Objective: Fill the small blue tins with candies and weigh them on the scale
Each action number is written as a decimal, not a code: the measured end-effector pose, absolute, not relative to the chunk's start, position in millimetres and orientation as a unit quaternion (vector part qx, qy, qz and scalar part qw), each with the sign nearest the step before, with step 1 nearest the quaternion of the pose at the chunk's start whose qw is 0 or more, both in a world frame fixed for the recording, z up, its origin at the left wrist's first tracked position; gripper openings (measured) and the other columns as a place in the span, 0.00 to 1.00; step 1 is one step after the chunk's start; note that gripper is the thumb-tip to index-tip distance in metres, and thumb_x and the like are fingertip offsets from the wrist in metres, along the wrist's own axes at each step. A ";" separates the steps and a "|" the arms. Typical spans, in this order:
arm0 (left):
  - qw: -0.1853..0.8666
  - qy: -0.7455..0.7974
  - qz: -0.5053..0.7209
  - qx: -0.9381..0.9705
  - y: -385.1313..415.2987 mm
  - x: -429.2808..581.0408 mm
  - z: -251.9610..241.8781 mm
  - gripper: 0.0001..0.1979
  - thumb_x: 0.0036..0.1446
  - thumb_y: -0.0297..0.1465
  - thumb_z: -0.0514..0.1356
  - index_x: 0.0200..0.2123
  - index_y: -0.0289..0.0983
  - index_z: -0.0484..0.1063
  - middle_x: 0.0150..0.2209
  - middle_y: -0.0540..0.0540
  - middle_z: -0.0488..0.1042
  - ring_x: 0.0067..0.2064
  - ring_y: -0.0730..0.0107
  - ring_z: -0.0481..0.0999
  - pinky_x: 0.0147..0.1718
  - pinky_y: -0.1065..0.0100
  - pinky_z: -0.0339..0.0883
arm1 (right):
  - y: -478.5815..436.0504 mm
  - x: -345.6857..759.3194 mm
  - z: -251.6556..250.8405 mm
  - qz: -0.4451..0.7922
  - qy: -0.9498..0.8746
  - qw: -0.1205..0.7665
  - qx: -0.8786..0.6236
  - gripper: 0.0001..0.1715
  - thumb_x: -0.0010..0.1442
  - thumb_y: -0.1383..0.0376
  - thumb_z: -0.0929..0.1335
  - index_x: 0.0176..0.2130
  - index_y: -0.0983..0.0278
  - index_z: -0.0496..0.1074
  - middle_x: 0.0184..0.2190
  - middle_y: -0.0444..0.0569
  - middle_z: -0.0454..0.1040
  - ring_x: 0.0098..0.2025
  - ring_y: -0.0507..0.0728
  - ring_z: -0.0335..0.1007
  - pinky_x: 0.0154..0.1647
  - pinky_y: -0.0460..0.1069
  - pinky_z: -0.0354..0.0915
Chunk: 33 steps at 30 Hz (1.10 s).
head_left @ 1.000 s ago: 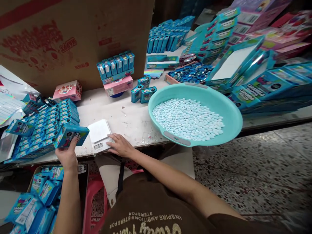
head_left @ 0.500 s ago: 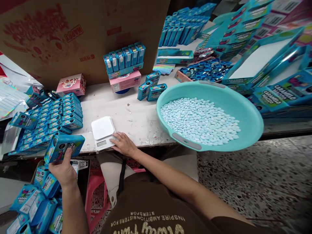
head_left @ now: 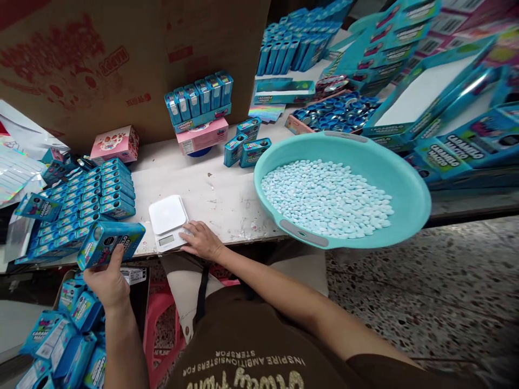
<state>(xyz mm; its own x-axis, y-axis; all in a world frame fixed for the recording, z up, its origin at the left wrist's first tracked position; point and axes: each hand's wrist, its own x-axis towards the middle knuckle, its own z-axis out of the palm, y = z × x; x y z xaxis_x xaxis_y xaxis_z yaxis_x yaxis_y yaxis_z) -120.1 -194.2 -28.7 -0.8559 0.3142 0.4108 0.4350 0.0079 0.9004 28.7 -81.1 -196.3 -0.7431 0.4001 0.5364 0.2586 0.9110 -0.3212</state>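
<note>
My left hand is closed around a blue candy box, its thumb across the printed front. The box is tilted in the air, in front of rows of similar blue candy boxes on the table. A white kitchen scale lies near the table's front edge, its plate bare and its small display facing me; I cannot read it. Fingers loosely spread, my right hand touches the scale's right side beside the display. To the right, a turquoise basin holds many pale blue candies.
Three blue boxes stand behind the basin's left rim. A filled display tray sits on a pink box. Blue lids fill a carton behind the basin. More blue boxes lie low on the left, beside a red stool.
The whole view has shifted slightly, with most things now a little further left. My left hand still holds the box, and my right hand stays at the scale.
</note>
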 end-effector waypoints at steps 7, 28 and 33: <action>0.016 -0.697 -0.622 -0.356 -161.1 -88.0 0.1 0.22 0.37 0.35 0.70 0.38 0.35 0.73 0.40 0.45 0.77 0.44 0.59 0.77 0.49 0.56 0.71 | -86.0 45.2 -193.8 0.158 -0.912 0.353 -0.137 0.28 0.61 0.53 0.64 0.56 0.65 0.65 0.51 0.58 0.67 0.55 0.62 0.57 0.55 0.58 0.58; -0.005 -0.487 -0.222 -0.845 46.2 66.3 -2.9 0.18 0.48 0.25 0.59 0.44 0.40 0.73 0.43 0.44 0.74 0.46 0.59 0.71 0.47 0.57 0.64 | -50.2 95.6 -207.6 0.172 -0.870 0.404 -0.225 0.20 0.58 0.56 0.68 0.48 0.62 0.68 0.48 0.56 0.68 0.53 0.61 0.61 0.53 0.58 0.64; 0.007 -0.495 -0.215 -0.842 48.1 70.9 -1.7 0.19 0.48 0.25 0.58 0.45 0.41 0.74 0.44 0.44 0.74 0.47 0.59 0.70 0.47 0.57 0.63 | -52.1 98.9 -201.3 0.199 -0.871 0.385 -0.230 0.19 0.59 0.59 0.67 0.48 0.64 0.67 0.49 0.59 0.68 0.54 0.61 0.61 0.55 0.58 0.63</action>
